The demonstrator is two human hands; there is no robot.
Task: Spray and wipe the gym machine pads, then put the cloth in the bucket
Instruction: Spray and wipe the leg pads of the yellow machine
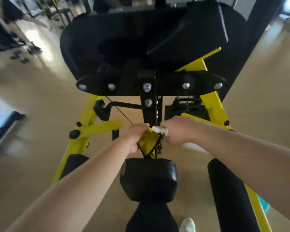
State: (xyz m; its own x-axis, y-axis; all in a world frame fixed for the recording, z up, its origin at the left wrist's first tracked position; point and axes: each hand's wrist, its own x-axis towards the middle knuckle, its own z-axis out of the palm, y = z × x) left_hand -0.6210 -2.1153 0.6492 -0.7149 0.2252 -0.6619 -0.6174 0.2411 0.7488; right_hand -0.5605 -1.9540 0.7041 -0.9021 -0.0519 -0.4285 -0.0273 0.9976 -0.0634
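Left hand [135, 136] fingers curled round yellow cloth [148, 141], just above small black pad [148, 178]. Right hand [179, 133] fingers grip white spray bottle [159, 129], nozzle toward cloth. Risk: spray wets left hand, misses pad. Bucket not identifiable.

A person seen from a head-worn camera, both forearms [77, 186] bare as far as the frame's lower edge, left hand [135, 138] and right hand [178, 132] likewise bare, one pale, near-white trainer [187, 224] with a smooth rounded toe, at the near edge of the floor [40, 164]
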